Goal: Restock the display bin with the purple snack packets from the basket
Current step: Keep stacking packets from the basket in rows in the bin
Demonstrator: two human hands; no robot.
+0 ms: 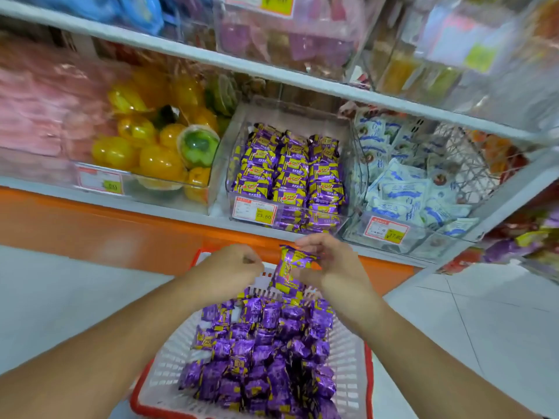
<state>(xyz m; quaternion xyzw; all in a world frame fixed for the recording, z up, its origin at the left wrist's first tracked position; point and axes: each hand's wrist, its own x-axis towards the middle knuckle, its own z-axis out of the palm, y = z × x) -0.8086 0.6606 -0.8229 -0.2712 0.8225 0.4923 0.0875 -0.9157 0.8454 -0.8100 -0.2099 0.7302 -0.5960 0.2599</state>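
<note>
In the head view, the right hand [329, 264] is pinching a purple snack packet [292, 272] above the basket [348, 358] at six o'clock, the left hand [233, 267] is hovering curled and empty, and the display bin [236, 140] is sitting at twelve o'clock.

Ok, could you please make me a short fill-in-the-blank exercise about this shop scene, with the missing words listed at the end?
1. The right hand pinches one ____ snack packet above the basket.
2. The left hand holds ____.
3. The display bin with purple packets stands between the yellow jelly cups and the ____ sachets.
4. The price tag on that bin reads ____.

Missing words: purple; nothing; white; 23.60
</note>
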